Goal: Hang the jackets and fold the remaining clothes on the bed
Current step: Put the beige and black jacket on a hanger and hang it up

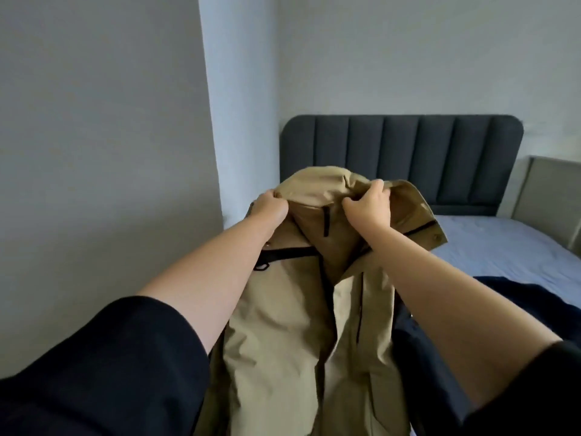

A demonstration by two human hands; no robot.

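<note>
Head view: a single wide look forward and down, with both bare forearms stretched out ahead.
Tan jacket: it hung in mid-air, near and central between the arms. It was held up by its hood, with its front and black zips towards the camera. Its hem ran below the frame.
Left hand: the fingers were curled tight and pinched the left edge of the hood.
Right hand: the fingers and thumb were curled round a bunch of hood fabric on the right.
Why held so: gripping the top at two spread points let the body drop straight and opened the neck. This was probably to sort the jacket out for hanging.
Hanger: none was in view.
Bed: it stood to the right and further off, with a pale blue sheet. A dark padded headboard stood against the far wall.
Dark garment: it lay on the bed at near right, partly hidden behind the right forearm. Its kind could not be told.
Wall: plain and grey, it filled the left side.
Progress: the task looked early, with the jacket unhung and at least one garment unfolded.
</note>
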